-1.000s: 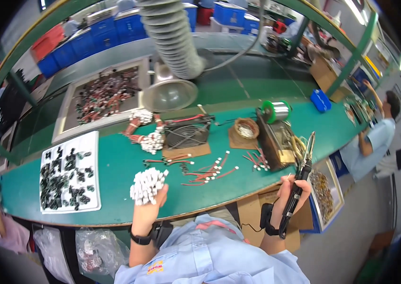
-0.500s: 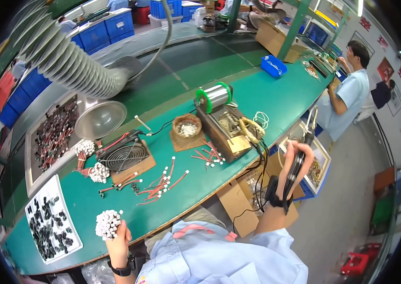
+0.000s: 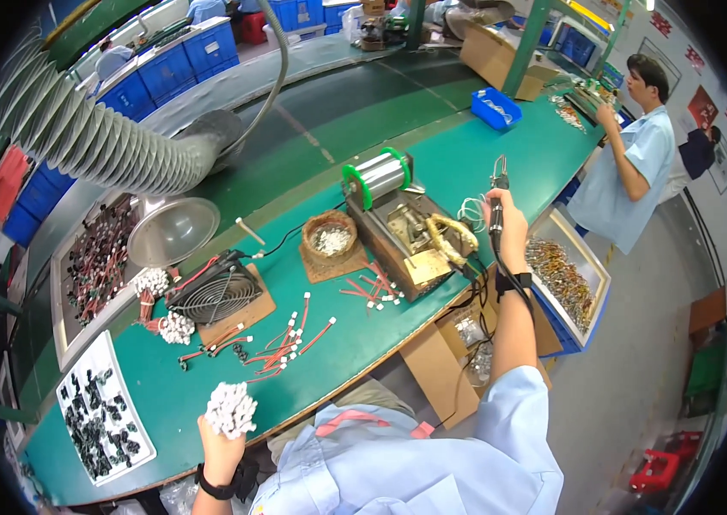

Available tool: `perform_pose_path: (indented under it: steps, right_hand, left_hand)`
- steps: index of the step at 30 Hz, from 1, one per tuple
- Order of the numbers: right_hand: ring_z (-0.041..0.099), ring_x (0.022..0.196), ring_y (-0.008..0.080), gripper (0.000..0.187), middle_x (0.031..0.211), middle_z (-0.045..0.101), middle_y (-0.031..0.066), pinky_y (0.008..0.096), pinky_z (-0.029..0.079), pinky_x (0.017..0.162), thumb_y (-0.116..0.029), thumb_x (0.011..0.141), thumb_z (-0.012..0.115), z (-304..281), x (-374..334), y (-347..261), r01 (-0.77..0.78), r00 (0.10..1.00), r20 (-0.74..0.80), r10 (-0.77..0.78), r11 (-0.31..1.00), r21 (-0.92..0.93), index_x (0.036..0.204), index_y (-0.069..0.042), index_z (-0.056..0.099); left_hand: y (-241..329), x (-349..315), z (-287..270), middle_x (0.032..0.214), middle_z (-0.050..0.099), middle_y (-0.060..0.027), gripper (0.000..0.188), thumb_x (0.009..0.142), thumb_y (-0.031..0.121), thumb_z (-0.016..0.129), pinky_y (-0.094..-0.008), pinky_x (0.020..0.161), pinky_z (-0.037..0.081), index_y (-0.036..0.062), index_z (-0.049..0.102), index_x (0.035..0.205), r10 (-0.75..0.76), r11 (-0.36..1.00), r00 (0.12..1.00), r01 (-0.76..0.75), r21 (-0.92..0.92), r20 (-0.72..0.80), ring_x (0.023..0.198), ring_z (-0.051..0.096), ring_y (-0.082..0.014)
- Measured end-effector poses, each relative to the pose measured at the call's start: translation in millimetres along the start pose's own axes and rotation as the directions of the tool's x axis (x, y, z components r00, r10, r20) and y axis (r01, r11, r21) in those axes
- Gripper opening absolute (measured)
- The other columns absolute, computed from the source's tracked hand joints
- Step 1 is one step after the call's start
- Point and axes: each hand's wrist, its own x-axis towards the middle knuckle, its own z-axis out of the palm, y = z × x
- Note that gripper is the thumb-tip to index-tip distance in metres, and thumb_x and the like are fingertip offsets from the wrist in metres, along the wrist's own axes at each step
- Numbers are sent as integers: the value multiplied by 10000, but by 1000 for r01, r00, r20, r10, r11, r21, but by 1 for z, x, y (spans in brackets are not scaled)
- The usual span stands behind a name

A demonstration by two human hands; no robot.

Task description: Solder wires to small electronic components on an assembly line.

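My left hand is closed round a bunch of white-ended connectors, held just over the table's front edge at the lower left. Its wires are hidden in my grip. My right hand grips a pen-shaped black corded hand tool with thin metal prongs pointing up; its exact kind I cannot make out. The cord runs down along my forearm. Left of this hand stands a bench unit carrying a spool of silver wire. Red leads with white connectors lie loose between my hands.
A wire-guarded fan and a round bowl of white bits stand on the table. A white tray of black parts lies left. A blue-rimmed bin is right, beyond cardboard boxes. A co-worker stands far right.
My right hand has swung up and left with the corded tool, from over the bin to beside the bench unit. My left hand has shifted slightly right, still holding the connector bunch.
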Motion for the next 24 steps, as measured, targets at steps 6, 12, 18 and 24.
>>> perform_pose_path:
  steps: [6, 12, 18, 24]
  right_hand:
    - [570, 702, 117, 101, 748, 607, 42, 248, 434, 611, -56, 842, 592, -22, -12, -27, -7, 1000, 3, 6, 992, 123, 925, -85, 542]
    - [596, 807, 130, 66, 872, 636, 85, 235, 434, 728, -46, 868, 560, -55, -48, -58, -108, 988, -58, 141, 916, 386, 918, -51, 518]
    - [595, 851, 150, 82, 889, 637, 132, 255, 419, 812, -33, 872, 544, -79, -81, -66, -126, 985, -36, 166, 857, 500, 932, -44, 489]
    - [588, 882, 156, 94, 883, 639, 136, 279, 398, 860, -31, 873, 536, -90, -90, -79, -118, 983, -56, 172, 843, 525, 937, -54, 471]
  left_hand:
    - [4, 14, 8, 766, 629, -196, 270, 682, -15, 616, -365, 646, 505, -36, 555, 945, -79, 996, 996, 78, 54, 33, 754, 631, -349]
    - [29, 78, 19, 706, 599, -208, 262, 674, 10, 637, -434, 586, 479, 8, 493, 892, 49, 986, 999, -45, 162, -22, 698, 590, -399]
    - [34, 108, 28, 697, 595, -215, 335, 679, 53, 663, -443, 596, 485, -24, 455, 929, 148, 954, 989, -135, 269, -26, 703, 600, -396]
    - [12, 107, 53, 773, 609, -229, 436, 705, 160, 693, -447, 649, 488, -61, 430, 975, -131, 894, 977, 44, 446, 168, 747, 603, -404]
